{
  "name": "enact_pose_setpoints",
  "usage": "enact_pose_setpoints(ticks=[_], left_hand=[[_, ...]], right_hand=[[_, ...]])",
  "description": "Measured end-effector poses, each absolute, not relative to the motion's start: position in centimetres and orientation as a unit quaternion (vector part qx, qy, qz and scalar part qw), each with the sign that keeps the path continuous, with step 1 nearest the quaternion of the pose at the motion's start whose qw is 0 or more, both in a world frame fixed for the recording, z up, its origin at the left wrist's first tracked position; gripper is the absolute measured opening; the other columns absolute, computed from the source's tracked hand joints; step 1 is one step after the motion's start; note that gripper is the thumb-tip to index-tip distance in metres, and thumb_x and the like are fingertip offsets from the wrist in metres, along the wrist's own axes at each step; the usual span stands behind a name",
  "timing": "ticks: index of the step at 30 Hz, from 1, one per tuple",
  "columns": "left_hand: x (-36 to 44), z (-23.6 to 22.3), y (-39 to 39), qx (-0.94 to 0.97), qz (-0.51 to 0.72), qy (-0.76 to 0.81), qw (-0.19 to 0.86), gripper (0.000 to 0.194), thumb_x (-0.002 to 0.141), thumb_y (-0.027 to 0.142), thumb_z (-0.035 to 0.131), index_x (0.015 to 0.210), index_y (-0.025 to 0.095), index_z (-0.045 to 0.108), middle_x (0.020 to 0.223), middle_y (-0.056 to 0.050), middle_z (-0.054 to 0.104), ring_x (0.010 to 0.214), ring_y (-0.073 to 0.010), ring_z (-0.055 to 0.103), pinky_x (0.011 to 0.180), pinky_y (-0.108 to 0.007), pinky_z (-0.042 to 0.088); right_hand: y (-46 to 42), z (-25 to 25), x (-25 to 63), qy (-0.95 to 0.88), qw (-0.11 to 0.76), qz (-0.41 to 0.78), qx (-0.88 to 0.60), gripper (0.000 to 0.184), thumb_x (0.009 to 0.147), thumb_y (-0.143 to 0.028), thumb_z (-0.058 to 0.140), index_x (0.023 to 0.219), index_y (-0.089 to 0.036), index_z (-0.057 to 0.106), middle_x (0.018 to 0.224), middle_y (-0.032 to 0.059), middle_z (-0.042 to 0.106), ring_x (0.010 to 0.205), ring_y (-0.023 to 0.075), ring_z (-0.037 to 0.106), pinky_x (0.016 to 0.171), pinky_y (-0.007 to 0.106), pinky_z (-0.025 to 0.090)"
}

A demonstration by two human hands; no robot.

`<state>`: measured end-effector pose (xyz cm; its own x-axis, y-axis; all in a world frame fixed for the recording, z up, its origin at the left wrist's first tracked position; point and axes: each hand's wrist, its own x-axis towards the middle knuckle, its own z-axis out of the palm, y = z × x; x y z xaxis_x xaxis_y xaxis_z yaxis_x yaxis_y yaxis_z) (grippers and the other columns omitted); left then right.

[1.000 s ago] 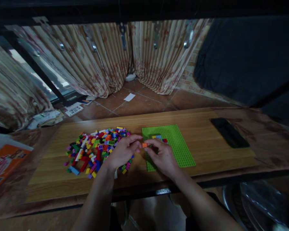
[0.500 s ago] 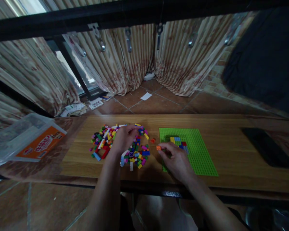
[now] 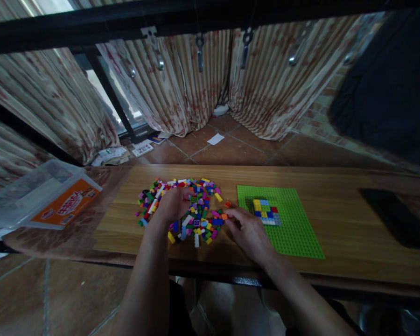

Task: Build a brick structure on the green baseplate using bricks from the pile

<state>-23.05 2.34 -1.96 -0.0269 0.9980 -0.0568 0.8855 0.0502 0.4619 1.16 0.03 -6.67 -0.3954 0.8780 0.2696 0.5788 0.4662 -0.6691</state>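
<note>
A pile of small coloured bricks (image 3: 196, 210) lies on the wooden table (image 3: 336, 219). My left hand (image 3: 171, 205) rests on the pile with its fingers curled down among the bricks; what they hold is hidden. My right hand (image 3: 247, 231) sits between the pile and a green baseplate (image 3: 294, 228), pinching a small orange brick (image 3: 224, 216) at its fingertips. A second orange brick (image 3: 227, 204) lies loose just beyond it. On the baseplate stands a small block of yellow, blue and red bricks (image 3: 265, 211).
A clear plastic box with an orange label (image 3: 52, 200) stands at the table's left end. A dark phone (image 3: 395, 217) lies at the right. Striped curtains (image 3: 196, 84) hang beyond the table over a tiled floor with scattered papers (image 3: 112, 156).
My hands have parted: the left went into the brick pile, the right moved left with the orange brick to the pile's edge. The view swung left, bringing the plastic box into sight.
</note>
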Motion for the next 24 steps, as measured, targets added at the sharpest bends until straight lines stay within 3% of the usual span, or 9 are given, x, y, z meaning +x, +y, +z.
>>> enact_pose_setpoints(ticks=[8, 16, 24], left_hand=[[-22.17, -1.86, 2.45, 0.678, 0.105, 0.711, 0.155, 0.032, 0.072, 0.014, 0.056, 0.096, 0.023, 0.074, 0.099, -0.006, 0.073, 0.094, -0.0243, 0.065, 0.086, -0.033, 0.048], [-22.19, -1.26, 2.49, 0.723, 0.101, 0.673, 0.121, 0.024, 0.079, 0.013, 0.045, 0.076, 0.016, 0.069, 0.078, -0.007, 0.066, 0.076, -0.0189, 0.060, 0.075, -0.029, 0.045], [-22.32, -1.59, 2.34, 0.718, 0.065, 0.681, 0.130, 0.034, 0.072, 0.013, 0.054, 0.099, 0.021, 0.072, 0.109, -0.007, 0.067, 0.096, -0.0214, 0.064, 0.089, -0.032, 0.048]], right_hand=[[0.13, -6.71, 1.17, -0.807, 0.279, 0.234, -0.464, 0.021, 0.088, -0.018, 0.054, 0.105, -0.021, 0.065, 0.106, 0.0062, 0.070, 0.094, 0.0201, 0.066, 0.086, 0.034, 0.050], [0.18, -6.29, 1.51, -0.801, 0.311, 0.231, -0.457, 0.020, 0.089, -0.016, 0.051, 0.102, -0.022, 0.065, 0.106, 0.0057, 0.069, 0.095, 0.0189, 0.065, 0.085, 0.033, 0.050], [0.23, -5.97, 1.65, -0.795, 0.313, 0.232, -0.464, 0.018, 0.089, -0.017, 0.052, 0.100, -0.022, 0.066, 0.103, 0.0060, 0.070, 0.093, 0.0187, 0.065, 0.083, 0.032, 0.050]])
